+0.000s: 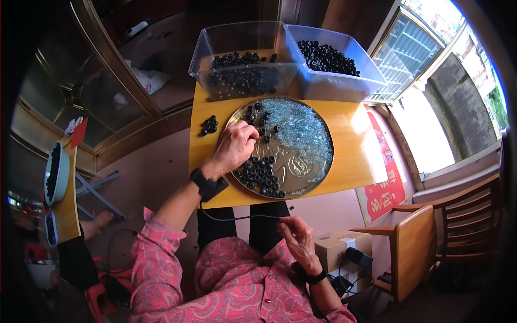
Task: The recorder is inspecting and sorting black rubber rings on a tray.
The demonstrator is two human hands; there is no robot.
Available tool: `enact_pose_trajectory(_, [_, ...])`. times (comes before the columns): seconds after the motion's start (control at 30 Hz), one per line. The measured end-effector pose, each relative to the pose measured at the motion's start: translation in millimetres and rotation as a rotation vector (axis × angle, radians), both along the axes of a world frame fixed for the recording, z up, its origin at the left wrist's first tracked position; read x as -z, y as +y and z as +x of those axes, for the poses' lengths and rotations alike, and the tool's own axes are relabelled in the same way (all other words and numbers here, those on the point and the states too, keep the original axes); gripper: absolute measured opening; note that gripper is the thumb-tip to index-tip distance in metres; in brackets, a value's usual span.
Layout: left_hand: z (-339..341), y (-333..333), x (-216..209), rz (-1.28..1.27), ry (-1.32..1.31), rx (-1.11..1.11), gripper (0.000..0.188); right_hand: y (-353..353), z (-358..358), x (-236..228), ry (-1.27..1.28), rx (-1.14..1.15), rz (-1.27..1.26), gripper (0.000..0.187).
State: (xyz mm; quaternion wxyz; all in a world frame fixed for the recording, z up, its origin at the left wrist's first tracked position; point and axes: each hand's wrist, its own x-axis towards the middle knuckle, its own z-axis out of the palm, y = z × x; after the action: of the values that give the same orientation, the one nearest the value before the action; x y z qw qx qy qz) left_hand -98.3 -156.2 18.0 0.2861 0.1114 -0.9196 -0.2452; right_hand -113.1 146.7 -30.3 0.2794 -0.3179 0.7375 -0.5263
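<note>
My left hand (pixel 235 146) reaches over a round metal tray (pixel 237 116), its fingers pinched together near the tray's left side. Whatever sits between those fingertips is too small or hidden to make out. On the tray, small black ring-shaped parts (pixel 261 175) gather at the near left, with several more by the far left rim. Tiny clear bluish pieces (pixel 299 126) cover the far and right side. My right hand (pixel 299 239) hovers above my lap, off the table, fingers curled against the thumb; what they hold, if anything, cannot be seen.
Two plastic bins of black parts, one clear (pixel 242 89) and one bluish (pixel 336 81), stand at the table's far end. Loose black parts (pixel 209 125) lie left of the tray. A cable (pixel 237 219) runs from my left wrist toward my right hand. A wooden chair (pixel 417 247) is at right.
</note>
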Motion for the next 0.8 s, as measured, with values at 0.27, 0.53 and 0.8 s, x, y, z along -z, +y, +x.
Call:
enact_pose_trajectory(0.27, [59,96,-33,1.261,-0.129,0.288,0.017,-15,2,-18,-0.129,0.109,-0.267,0.014])
enact_pose_trajectory(0.53, [81,116,-7,1.878,0.12,0.326,0.029,-29,1,-34,-0.206,0.083,-0.308,0.019])
enact_pose_trajectory(0.8, [84,125,1,1.96,0.164,0.275,0.022,-30,3,-39,-0.222,0.061,-0.377,0.02])
